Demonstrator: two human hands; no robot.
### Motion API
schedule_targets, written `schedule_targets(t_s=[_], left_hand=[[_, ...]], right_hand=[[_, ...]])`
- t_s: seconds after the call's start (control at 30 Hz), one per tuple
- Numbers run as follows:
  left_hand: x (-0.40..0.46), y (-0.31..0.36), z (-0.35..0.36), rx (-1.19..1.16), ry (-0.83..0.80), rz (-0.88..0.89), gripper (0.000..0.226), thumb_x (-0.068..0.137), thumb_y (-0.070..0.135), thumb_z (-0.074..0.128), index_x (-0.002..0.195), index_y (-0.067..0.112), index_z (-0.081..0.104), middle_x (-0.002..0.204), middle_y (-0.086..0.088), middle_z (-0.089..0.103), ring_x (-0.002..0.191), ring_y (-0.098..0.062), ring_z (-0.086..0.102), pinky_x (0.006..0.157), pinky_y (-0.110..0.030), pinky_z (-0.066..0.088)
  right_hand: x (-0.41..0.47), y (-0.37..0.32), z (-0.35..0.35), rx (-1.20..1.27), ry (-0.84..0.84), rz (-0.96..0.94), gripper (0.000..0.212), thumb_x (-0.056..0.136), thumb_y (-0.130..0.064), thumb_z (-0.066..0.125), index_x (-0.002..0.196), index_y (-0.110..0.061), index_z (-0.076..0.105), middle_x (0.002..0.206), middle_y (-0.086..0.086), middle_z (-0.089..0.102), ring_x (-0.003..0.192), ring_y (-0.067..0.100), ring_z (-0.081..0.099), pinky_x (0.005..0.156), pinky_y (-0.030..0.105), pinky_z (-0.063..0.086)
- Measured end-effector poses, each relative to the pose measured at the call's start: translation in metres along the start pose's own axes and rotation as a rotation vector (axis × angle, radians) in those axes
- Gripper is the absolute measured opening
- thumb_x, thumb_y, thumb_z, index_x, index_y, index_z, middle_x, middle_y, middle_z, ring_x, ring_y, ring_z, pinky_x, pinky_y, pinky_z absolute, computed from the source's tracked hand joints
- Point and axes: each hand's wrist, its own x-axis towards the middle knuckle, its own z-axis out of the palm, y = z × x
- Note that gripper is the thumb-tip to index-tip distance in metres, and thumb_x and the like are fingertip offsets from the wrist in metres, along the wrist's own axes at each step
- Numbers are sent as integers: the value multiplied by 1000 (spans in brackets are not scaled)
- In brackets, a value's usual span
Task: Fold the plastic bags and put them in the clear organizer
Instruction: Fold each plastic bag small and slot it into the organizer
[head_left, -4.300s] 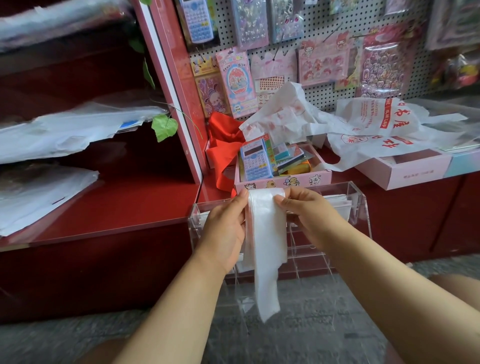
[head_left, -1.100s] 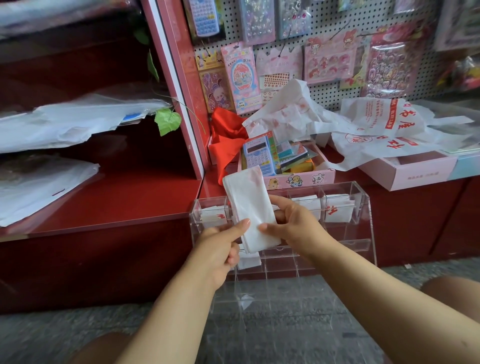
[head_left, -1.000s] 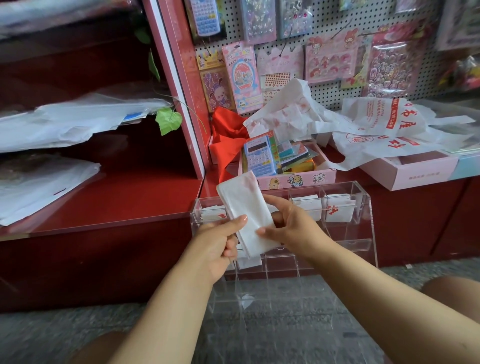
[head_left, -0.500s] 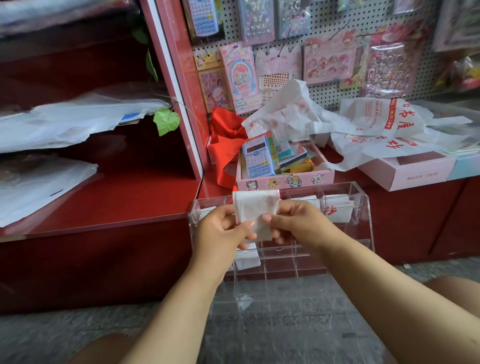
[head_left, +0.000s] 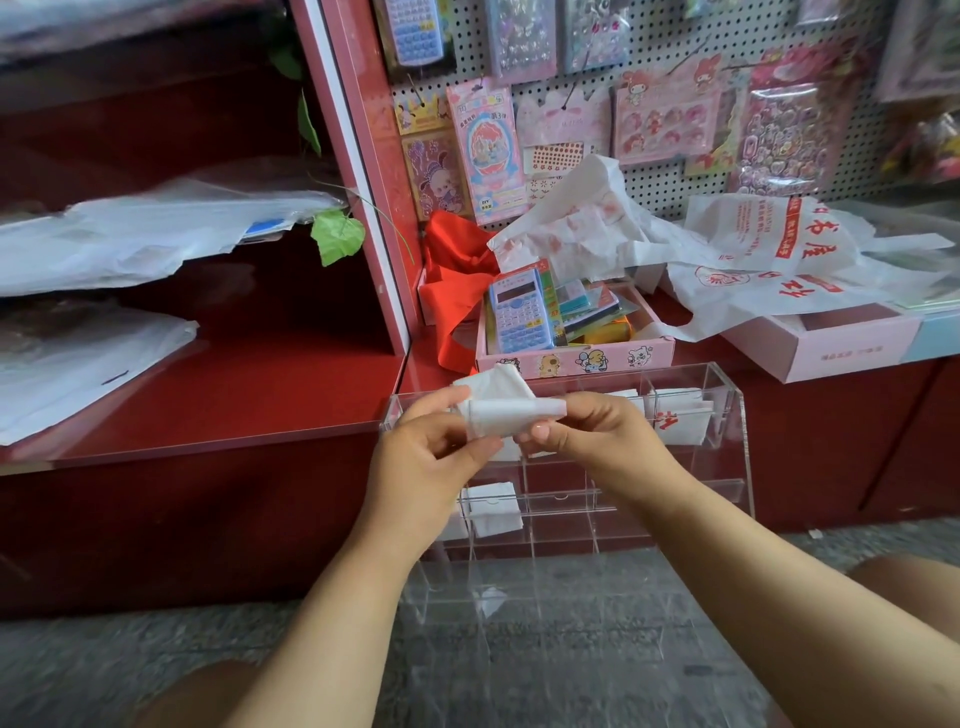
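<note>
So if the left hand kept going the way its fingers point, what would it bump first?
Probably the right hand, just past the folded white plastic bag the left hand already grips.

Red shelving beside a white pegboard wall, above grey floor.

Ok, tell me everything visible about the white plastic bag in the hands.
The white plastic bag is thin, crinkled film, folded into a small compact packet with one corner sticking up. The left hand and right hand pinch it from either side, in the air in front of the clear organizer. No print shows on it.
</note>
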Motion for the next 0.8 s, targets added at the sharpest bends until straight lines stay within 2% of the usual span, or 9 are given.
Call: schedule_targets(t_s=[0.1, 0.2, 0.3, 0.4, 0.5, 0.57, 0.63, 0.73, 0.8], left_hand=[[0, -3, 1, -30, -16, -10, 9, 78, 18, 81, 85, 13, 79, 137, 5, 56, 103, -14, 68, 88, -51, 56], [-4, -4, 6, -46, 20, -25, 26, 74, 37, 79, 81, 12, 78, 135, 10, 59, 115, -11, 62, 95, -48, 51], [-9, -3, 10, -77, 56, -34, 19, 80, 22, 79, 75, 4, 76, 106, 6, 73, 101, -11, 68, 90, -43, 54], [-13, -2, 12, -68, 82, -41, 20, 81, 12, 76, 65, 2, 69, 74, -8, 70, 71, -17, 64, 70, -36, 52], [-14, -5, 12, -61, 68, -46, 28, 80, 13, 79, 62, -3, 63, 70, -22, 63, 62, -20, 55, 62, -34, 46], [-15, -7, 13, -54, 47, -53, 29, 79, 16, 80, 63, -2, 64, 73, -22, 65, 65, -28, 58, 65, -42, 49], [-15, -9, 13, -40, 43, -50, 28, 77, 17, 81, 62, -1, 65, 73, -21, 66, 67, -26, 60, 67, -44, 50], [-16, -10, 13, -7, 50, -59, 34, 72, 28, 79, 62, -1, 65, 72, -22, 65, 69, -37, 62, 66, -47, 51], [-17, -9, 14, -15, 40, -84, 31, 74, 23, 80, 61, -1, 65, 71, -22, 67, 73, -39, 67, 71, -51, 54]], right_hand=[[-1, 0, 3, -29, 53, -13, 21, 68, -33, 79, 76, -13, 78, 79, 9, 74, 79, 20, 68, 84, 33, 56], [-2, 0, 5, -43, 90, -18, 25, 68, -31, 75, 77, -8, 77, 84, 18, 73, 83, 26, 67, 88, 42, 54], [-2, 2, 6, -11, 89, -6, 32, 71, -27, 73, 81, 3, 73, 85, 17, 73, 83, 24, 67, 86, 38, 54], [-1, 4, 9, 53, 81, 10, 36, 74, -22, 70, 85, 12, 66, 83, 2, 73, 82, 14, 68, 78, 25, 54], [0, 7, 8, 142, 84, 56, 36, 74, -29, 75, 83, 5, 66, 89, 6, 72, 85, 17, 66, 81, 30, 54], [1, 8, 8, 169, 72, 78, 42, 65, -44, 84, 76, -6, 69, 89, 7, 71, 86, 19, 64, 84, 35, 54], [2, 9, 8, 191, 73, 100, 48, 53, -54, 88, 70, -13, 69, 86, 8, 69, 85, 22, 62, 82, 37, 53], [3, 9, 9, 250, 90, 122, 48, 46, -54, 91, 67, -16, 68, 85, 9, 68, 85, 25, 59, 79, 38, 52], [3, 8, 9, 265, 82, 128, 48, 45, -53, 92, 67, -18, 68, 85, 9, 68, 83, 24, 61, 75, 37, 54]])
